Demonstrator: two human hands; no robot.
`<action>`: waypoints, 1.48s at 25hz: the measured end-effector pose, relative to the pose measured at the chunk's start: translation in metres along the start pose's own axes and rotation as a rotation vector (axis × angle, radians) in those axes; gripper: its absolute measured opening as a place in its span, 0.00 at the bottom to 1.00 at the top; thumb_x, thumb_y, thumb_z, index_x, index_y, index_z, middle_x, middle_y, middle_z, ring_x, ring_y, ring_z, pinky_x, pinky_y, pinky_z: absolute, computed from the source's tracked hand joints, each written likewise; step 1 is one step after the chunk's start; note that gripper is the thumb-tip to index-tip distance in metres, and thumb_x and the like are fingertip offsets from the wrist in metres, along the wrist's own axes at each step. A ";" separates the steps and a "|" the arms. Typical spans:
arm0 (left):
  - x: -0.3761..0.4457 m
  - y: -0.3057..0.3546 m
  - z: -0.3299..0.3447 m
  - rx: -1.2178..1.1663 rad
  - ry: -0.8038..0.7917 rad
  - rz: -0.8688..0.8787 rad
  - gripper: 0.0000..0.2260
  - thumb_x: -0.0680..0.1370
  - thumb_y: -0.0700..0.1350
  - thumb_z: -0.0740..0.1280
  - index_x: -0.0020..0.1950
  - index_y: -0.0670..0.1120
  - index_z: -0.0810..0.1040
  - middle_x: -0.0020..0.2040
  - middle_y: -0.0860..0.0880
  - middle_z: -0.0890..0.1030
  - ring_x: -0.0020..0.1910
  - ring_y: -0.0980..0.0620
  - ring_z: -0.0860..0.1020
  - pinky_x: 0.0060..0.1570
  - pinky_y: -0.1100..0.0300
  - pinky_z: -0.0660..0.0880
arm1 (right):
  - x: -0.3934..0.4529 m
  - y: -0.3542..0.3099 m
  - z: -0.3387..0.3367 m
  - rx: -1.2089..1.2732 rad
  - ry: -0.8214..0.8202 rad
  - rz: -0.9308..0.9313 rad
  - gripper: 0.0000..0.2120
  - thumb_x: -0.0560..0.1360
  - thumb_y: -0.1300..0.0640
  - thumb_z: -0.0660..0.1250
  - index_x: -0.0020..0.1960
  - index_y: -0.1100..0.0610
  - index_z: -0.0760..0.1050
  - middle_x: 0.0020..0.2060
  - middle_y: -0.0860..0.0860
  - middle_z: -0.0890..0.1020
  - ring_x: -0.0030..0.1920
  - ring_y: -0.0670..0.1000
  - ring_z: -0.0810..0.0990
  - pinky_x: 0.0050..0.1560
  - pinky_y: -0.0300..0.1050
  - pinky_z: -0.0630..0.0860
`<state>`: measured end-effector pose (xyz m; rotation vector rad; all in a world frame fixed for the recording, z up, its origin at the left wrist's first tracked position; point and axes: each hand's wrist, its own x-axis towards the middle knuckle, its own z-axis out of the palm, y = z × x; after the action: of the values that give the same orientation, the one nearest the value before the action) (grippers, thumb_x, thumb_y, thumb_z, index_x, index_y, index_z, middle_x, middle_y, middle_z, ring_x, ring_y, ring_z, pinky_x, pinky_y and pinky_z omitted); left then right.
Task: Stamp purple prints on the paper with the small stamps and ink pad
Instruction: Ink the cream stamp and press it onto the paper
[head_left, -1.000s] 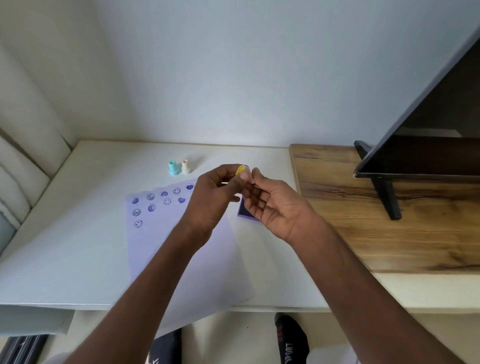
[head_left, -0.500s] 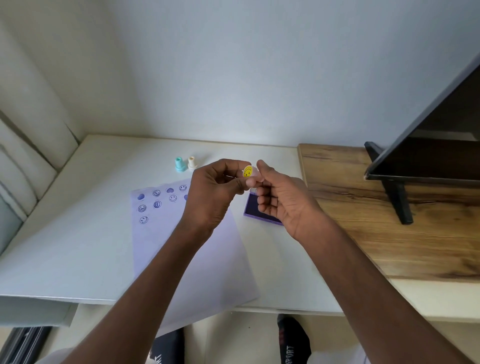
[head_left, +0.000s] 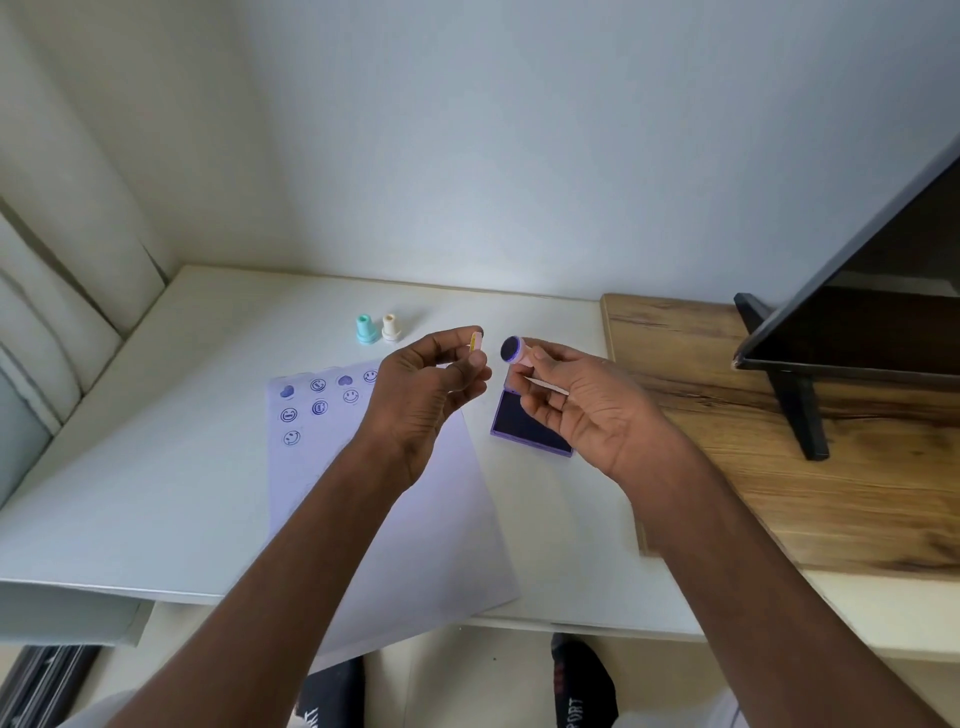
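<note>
My left hand (head_left: 421, 395) pinches a small yellow-topped stamp cap (head_left: 476, 343) between thumb and fingertips, above the paper's top right corner. To its right, my right hand (head_left: 576, 410) holds a small pink stamp (head_left: 515, 351) whose round purple-inked face points left toward the cap; a thin pale strip also lies in those fingers. The two pieces are apart. The white paper (head_left: 395, 509) lies on the table with several purple smiley and heart prints (head_left: 319, 407) at its top left. The purple ink pad (head_left: 527, 428) lies open below my right hand, partly hidden by it.
A teal stamp (head_left: 367, 329) and a cream stamp (head_left: 390, 327) stand upright behind the paper on the white table (head_left: 156, 467). A wooden board (head_left: 779, 467) with a black monitor stand (head_left: 800, 415) lies to the right. The paper overhangs the table's front edge.
The hands were together around one yellow-topped stamp; now they have drawn apart, with the cap in my left hand and the stamp's inked face showing in my right.
</note>
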<state>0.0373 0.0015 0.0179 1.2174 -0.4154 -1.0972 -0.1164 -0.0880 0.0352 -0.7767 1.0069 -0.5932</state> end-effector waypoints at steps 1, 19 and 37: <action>0.001 0.000 -0.001 -0.016 -0.011 -0.017 0.14 0.78 0.34 0.72 0.63 0.40 0.83 0.51 0.42 0.83 0.48 0.45 0.85 0.52 0.57 0.82 | 0.001 -0.002 -0.003 -0.053 0.017 -0.014 0.07 0.78 0.65 0.71 0.55 0.59 0.85 0.48 0.55 0.88 0.46 0.52 0.88 0.43 0.43 0.83; 0.000 -0.019 -0.011 0.906 -0.069 0.018 0.09 0.76 0.40 0.73 0.55 0.44 0.83 0.46 0.46 0.88 0.46 0.46 0.86 0.53 0.47 0.84 | -0.005 0.011 -0.011 -1.273 0.228 -0.441 0.14 0.67 0.55 0.83 0.52 0.56 0.88 0.47 0.53 0.89 0.45 0.52 0.86 0.49 0.51 0.85; 0.001 -0.015 -0.012 1.005 -0.137 0.046 0.09 0.75 0.40 0.73 0.54 0.43 0.85 0.47 0.45 0.88 0.48 0.46 0.86 0.45 0.55 0.82 | -0.003 0.041 0.011 -1.606 0.275 -0.583 0.15 0.79 0.57 0.70 0.65 0.55 0.81 0.60 0.55 0.84 0.57 0.57 0.84 0.46 0.41 0.75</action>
<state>0.0400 0.0082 0.0000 1.9831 -1.1823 -0.9376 -0.1044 -0.0579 0.0076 -2.5093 1.4454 -0.2596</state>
